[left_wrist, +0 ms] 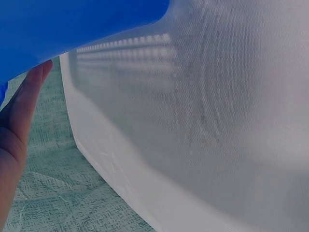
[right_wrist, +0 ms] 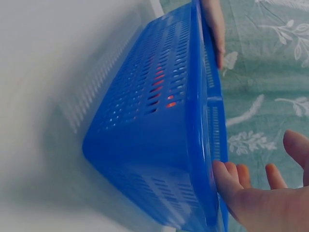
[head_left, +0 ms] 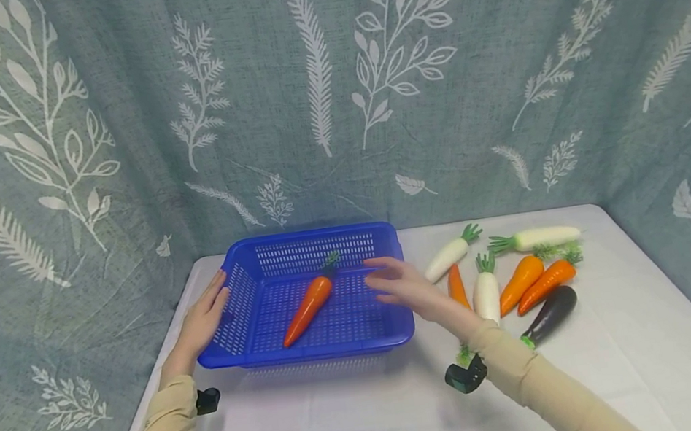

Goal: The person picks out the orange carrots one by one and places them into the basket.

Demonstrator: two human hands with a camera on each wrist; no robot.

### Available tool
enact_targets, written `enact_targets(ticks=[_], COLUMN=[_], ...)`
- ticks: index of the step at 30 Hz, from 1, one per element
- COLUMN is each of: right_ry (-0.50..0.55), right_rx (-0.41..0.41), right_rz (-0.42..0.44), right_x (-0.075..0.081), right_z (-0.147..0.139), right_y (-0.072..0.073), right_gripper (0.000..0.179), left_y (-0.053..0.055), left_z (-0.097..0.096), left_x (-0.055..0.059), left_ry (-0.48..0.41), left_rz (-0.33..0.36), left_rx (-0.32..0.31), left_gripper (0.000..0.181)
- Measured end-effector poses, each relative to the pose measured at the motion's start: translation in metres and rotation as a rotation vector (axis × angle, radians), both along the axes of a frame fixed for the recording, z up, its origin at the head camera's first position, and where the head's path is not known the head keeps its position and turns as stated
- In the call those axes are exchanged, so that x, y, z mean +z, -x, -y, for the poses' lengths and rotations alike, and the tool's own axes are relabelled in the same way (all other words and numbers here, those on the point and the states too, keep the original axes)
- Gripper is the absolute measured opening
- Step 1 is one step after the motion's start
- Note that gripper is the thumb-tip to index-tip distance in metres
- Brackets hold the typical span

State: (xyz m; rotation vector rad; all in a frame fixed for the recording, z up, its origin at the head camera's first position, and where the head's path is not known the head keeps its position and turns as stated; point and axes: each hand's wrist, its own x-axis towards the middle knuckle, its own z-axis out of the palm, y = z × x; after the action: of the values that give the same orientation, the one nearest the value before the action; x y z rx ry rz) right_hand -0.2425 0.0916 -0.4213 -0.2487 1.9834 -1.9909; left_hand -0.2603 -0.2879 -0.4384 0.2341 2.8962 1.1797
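Note:
A blue perforated plastic basket (head_left: 312, 353) stands on the white table, with one orange carrot (head_left: 309, 310) lying slantwise inside it. My left hand (head_left: 199, 326) lies along the basket's left side, its fingers straight at the rim; the left wrist view shows the fingertips against the blue side (left_wrist: 77, 29). At the opposite end, my right hand (head_left: 410, 289) reaches over the right rim with loosely bent, spread fingers. Nothing is held in it. From the right wrist, its fingers (right_wrist: 227, 176) appear right beside the basket's rim (right_wrist: 195, 125).
Right of the basket lie several vegetables: white radishes (head_left: 546, 238), orange carrots (head_left: 549, 284) and a dark eggplant (head_left: 553, 313). My right forearm (head_left: 527, 374) passes in front of some of them. A patterned green curtain (head_left: 328, 188) hangs behind the table and along its sides.

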Motion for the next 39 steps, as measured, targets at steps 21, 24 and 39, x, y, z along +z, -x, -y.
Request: enact_targets(ticks=[21,24,39], right_ry=[0.014,0.026,0.001], right_rx=[-0.056,-0.067,-0.113], right_rz=[-0.005,0.007,0.036], right_x=[0.009,0.01,0.012], right_z=[-0.038,-0.045,-0.084], right_y=[-0.004,-0.002,0.006], right_gripper=[0.052,0.052,0.056], left_y=[0.0,0.001,0.001], left_z=[0.0,0.0,0.001], left_x=[0.001,0.0,-0.003], left_ry=[-0.009,-0.011,-0.001], left_rz=[0.0,-0.005,-0.06], left_rx=[-0.002,-0.003,-0.003], left_gripper=[0.057,0.058,0.057])
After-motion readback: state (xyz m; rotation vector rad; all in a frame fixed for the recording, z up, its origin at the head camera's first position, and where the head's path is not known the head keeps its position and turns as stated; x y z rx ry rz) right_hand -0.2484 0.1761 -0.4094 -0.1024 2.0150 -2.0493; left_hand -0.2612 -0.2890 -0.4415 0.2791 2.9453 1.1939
